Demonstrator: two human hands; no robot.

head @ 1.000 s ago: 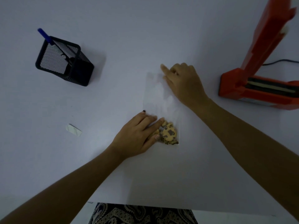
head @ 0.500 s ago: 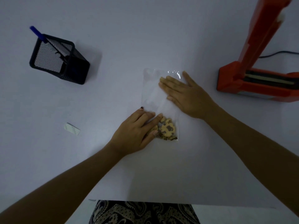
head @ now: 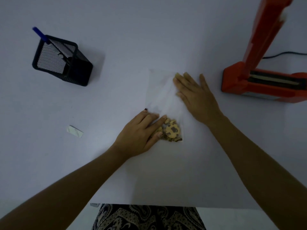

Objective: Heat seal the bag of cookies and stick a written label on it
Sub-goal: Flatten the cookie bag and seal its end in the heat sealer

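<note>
A clear plastic bag (head: 159,93) lies flat on the white table (head: 132,39), its open end pointing away from me. Chocolate-chip cookies (head: 172,130) fill its near end. My left hand (head: 141,131) lies flat on the bag's near left corner, fingers spread, partly over the cookies. My right hand (head: 194,95) rests palm down on the bag's right side, fingers stretched toward the far end. Neither hand grips anything. A small white label (head: 75,131) lies on the table to the left. The orange heat sealer (head: 264,83) stands at the right with its arm raised.
A black mesh pen holder (head: 62,61) with a blue pen (head: 40,34) sits at the far left. A black cable (head: 285,54) runs off behind the sealer. The table's near edge is just in front of my patterned lap.
My right hand slid back along the bag toward me, then forward again along its right side, pressing it flat. My left hand stayed on the cookie end.
</note>
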